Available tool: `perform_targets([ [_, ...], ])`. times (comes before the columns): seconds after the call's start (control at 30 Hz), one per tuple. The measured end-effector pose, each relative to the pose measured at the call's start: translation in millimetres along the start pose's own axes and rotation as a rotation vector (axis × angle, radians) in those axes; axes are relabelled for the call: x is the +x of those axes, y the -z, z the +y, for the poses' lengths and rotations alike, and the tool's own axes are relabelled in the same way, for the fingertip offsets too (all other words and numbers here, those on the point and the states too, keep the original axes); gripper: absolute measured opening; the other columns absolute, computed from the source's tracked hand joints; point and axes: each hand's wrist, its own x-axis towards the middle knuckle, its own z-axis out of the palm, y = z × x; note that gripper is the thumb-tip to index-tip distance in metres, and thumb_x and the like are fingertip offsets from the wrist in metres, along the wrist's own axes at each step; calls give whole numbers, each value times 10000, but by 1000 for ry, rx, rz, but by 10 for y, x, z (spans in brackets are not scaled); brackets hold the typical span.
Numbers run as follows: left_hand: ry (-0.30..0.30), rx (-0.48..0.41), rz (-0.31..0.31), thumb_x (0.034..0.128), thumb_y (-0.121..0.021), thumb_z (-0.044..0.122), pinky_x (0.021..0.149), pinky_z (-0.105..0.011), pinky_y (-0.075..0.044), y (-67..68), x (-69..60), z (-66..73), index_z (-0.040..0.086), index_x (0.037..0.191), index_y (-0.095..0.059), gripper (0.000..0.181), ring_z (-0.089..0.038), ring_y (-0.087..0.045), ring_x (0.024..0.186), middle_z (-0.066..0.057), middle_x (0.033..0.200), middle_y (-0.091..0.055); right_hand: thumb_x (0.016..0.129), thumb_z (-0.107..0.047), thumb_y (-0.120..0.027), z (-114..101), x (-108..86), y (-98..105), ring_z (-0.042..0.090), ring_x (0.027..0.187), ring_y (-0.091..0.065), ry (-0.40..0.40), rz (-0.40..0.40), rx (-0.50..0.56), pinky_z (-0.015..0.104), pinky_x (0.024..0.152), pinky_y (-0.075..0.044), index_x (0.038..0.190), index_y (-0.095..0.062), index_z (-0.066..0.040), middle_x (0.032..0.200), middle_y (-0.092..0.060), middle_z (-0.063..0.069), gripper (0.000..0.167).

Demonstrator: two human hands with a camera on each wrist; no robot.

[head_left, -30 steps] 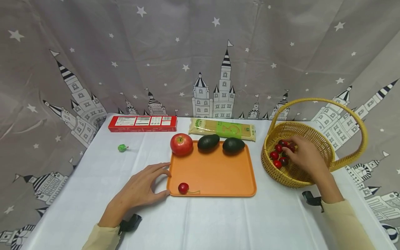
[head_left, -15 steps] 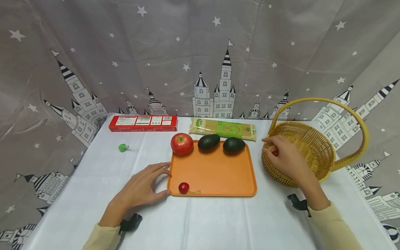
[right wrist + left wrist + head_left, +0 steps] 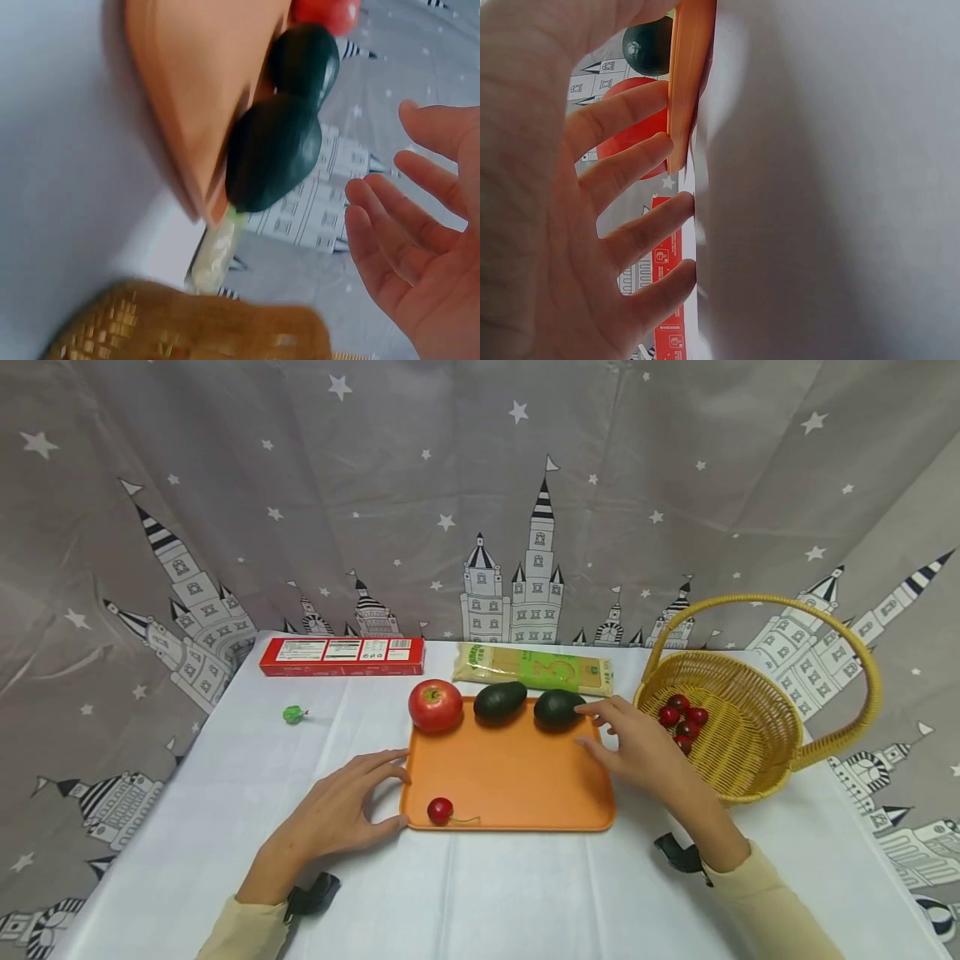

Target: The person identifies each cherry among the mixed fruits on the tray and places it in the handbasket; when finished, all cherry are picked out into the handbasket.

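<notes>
My left hand (image 3: 341, 806) rests at the left edge of the orange tray (image 3: 517, 777), its fingertips against the rim; the left wrist view shows the fingers (image 3: 637, 165) spread and fairly straight. My right hand (image 3: 637, 747) hovers over the tray's right edge, close to the right-hand avocado (image 3: 557, 709). In the right wrist view its fingers (image 3: 382, 255) are loosely extended, holding nothing and apart from the avocado. A second avocado (image 3: 499, 702) and a red round fruit (image 3: 436, 706) sit along the tray's back edge. One cherry (image 3: 439, 811) with a stem lies at its front left.
A yellow wicker basket (image 3: 750, 735) with a tall handle stands right of the tray, with several cherries (image 3: 688, 727) inside. Behind the tray lie a red box (image 3: 342, 657) and a noodle packet (image 3: 480, 663). A small green item (image 3: 294, 715) is at left.
My right hand has left the basket, where it was among the cherries, and moved left to the tray's right side. The basket's cherries are uncovered now. My left hand has stayed still.
</notes>
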Motion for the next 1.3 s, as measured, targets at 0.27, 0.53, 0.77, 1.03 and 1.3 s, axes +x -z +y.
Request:
perform_targets([
  [0.27,-8,-4,-5,828,-869,502,1118,-607,-518,-4,0,-2,310,1251,-699,494,-297,-534,1458,-11,1600,-557,944,-285,-857,-200,55,-181,291,1076,-739,71,-40,34,438,835,-645,1345,-711,-144,1221,-712,91,450],
  [0.53,6,7,-13,819,-876,509,1122,-591,-519,8,-4,-7,313,1250,-700,505,-287,-536,1459,-2,1609,-549,947,-321,-851,-417,79,-340,253,1033,-735,132,-111,50,344,744,-604,1351,-707,-183,1221,-680,68,451],
  [0.77,4,12,-11,802,-884,517,1111,-615,-520,-6,-4,-18,320,1253,-699,526,-307,-543,1452,-15,1603,-555,962,-333,-831,-546,101,-504,212,1049,-726,217,-148,61,339,795,-615,1335,-716,-155,1204,-693,56,429],
  [1.03,-3,14,-18,819,-866,532,1149,-605,-490,5,11,-12,318,1245,-692,508,-297,-528,1471,-3,1612,-547,976,-315,-800,-679,84,-644,186,1031,-713,293,-184,52,355,843,-619,1341,-716,-171,1222,-709,31,401],
  [1.3,-26,17,1,833,-852,522,1123,-609,-511,-2,8,-18,306,1232,-699,479,-311,-551,1444,-17,1595,-565,973,-286,-800,-828,102,-767,129,1030,-657,357,-235,52,310,856,-593,1346,-726,-175,1219,-716,15,396],
])
